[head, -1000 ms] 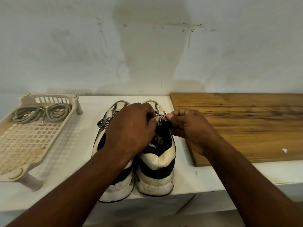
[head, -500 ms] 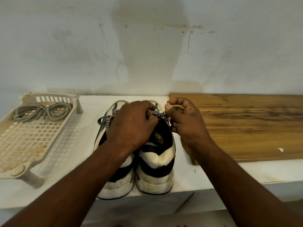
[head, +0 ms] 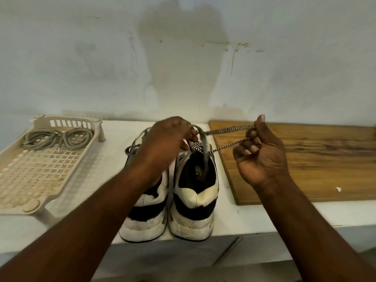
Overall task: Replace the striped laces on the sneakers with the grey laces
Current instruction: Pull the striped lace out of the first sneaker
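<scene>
The striped lace (head: 230, 129) is partly out of the right sneaker (head: 195, 192). Two strands run from the top of its tongue out to the right, a flat band above and a thinner twisted run below, both fairly taut. A further length hangs down into the shoe's opening. So the lace's long axis lies across the sneaker, from tongue to right.

The right hand (head: 262, 157) is at the outer end of that line, right of the sneaker. Its fingers are curled round both strands, thumb up. The left hand (head: 166, 143) sits over the sneaker's tongue and is the nearer one to the eyelets. Its fingers pinch the lace where it leaves them; which eyelet cannot be told.

The step looks like unthreading. The next pull would likely go on to the right along the strands, while the left hand frees the next crossing.

A small label shows inside the sneaker, half hidden by the hanging lace and too blurred to read. No brand can be made out.

The left sneaker (head: 150, 212) touches its mate, heels toward the person. A second striped lace (head: 130, 151) loops out from its far end. The grey laces (head: 59, 137) lie coiled in a tray (head: 12, 208) well left of the sneaker. A board (head: 315, 159) lies just right of it on the bench (head: 234, 216).
</scene>
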`<state>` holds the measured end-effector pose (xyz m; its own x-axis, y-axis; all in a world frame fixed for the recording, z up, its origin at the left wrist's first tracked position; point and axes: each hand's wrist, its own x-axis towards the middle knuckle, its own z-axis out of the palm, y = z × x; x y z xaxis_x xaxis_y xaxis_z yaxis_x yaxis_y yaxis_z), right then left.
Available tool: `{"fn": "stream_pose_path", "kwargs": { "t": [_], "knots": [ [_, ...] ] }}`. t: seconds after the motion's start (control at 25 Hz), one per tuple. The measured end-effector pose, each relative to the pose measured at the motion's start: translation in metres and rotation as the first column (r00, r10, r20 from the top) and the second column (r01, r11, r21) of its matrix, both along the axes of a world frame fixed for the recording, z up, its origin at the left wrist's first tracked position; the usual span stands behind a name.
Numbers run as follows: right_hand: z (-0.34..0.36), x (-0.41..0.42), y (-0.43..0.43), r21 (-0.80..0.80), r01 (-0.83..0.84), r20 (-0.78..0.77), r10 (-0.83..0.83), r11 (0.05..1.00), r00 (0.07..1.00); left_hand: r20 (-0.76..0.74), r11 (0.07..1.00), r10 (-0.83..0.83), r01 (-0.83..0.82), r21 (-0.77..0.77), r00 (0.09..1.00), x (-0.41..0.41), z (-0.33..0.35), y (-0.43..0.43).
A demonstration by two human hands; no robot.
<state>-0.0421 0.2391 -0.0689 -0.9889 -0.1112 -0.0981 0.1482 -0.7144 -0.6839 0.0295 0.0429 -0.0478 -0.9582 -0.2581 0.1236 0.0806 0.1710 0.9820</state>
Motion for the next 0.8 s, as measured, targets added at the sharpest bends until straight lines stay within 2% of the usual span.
{"fn": "stream_pose_path", "kwargs": {
  "t": [0.08, 0.12, 0.2, 0.24, 0.28, 0.32, 0.36, 0.4, 0.48, 0.52, 0.6, 0.68, 0.72, 0.8],
  "knots": [
    [-0.008, -0.002, 0.003, 0.278, 0.123, 0.081, -0.151, 0.953, 0.985, -0.026, 0.925, -0.001, 0.011, 0.381, 1.0, 0.004, 0.007, -0.007],
    [-0.011, -0.001, 0.004, 0.404, 0.158, 0.096, -0.214, 0.901, 0.972, -0.04, 0.881, 0.056, -0.031, 0.471, 0.998, 0.005, 0.009, -0.012],
    [-0.012, 0.001, 0.003, 0.473, 0.184, 0.1, -0.259, 0.862, 0.961, -0.043, 0.838, 0.229, -0.175, 0.517, 0.972, 0.003, 0.007, -0.018],
    [-0.01, 0.002, 0.002, 0.462, 0.189, 0.083, -0.254, 0.867, 0.964, -0.047, 0.85, 0.305, -0.249, 0.465, 0.951, 0.003, 0.005, -0.018],
    [-0.009, 0.002, 0.001, 0.466, 0.198, 0.048, -0.248, 0.862, 0.968, -0.065, 0.881, 0.371, -0.33, 0.338, 0.926, 0.002, 0.001, -0.019],
    [-0.008, 0.003, -0.001, 0.52, 0.214, -0.013, -0.243, 0.827, 0.97, -0.107, 0.906, 0.417, -0.402, 0.136, 0.903, 0.003, -0.002, -0.019],
    [-0.01, 0.002, -0.003, 0.642, 0.244, -0.104, -0.233, 0.727, 0.967, -0.167, 0.89, 0.42, -0.441, -0.116, 0.892, 0.005, -0.005, -0.018],
    [-0.012, 0.002, -0.004, 0.777, 0.294, -0.216, -0.204, 0.557, 0.955, -0.23, 0.827, 0.385, -0.444, -0.344, 0.894, 0.006, -0.009, -0.017],
    [-0.013, 0.007, -0.008, 0.897, 0.399, -0.397, -0.048, 0.192, 0.916, -0.313, 0.682, 0.223, -0.377, -0.626, 0.923, 0.007, -0.014, -0.015],
    [-0.012, 0.01, -0.009, 0.892, 0.441, -0.446, 0.037, 0.102, 0.894, -0.295, 0.643, 0.123, -0.303, -0.704, 0.948, 0.005, -0.015, -0.014],
    [-0.006, 0.014, -0.01, 0.895, 0.44, -0.446, 0.194, 0.074, 0.874, -0.163, 0.61, -0.021, -0.116, -0.784, 0.986, 0.006, -0.017, -0.007],
    [0.0, 0.019, -0.011, 0.955, 0.289, -0.289, 0.4, 0.06, 0.87, -0.094, 0.618, -0.064, -0.034, -0.785, 0.993, 0.006, -0.022, -0.003],
    [0.002, 0.022, -0.013, 0.973, 0.23, -0.203, 0.494, 0.005, 0.845, -0.103, 0.62, -0.073, -0.035, -0.783, 0.992, 0.005, -0.022, -0.002],
    [-0.001, 0.023, -0.014, 0.967, 0.239, -0.152, 0.554, -0.087, 0.818, -0.094, 0.601, -0.104, -0.013, -0.8, 0.99, 0.004, -0.023, -0.002]
  ]
}}
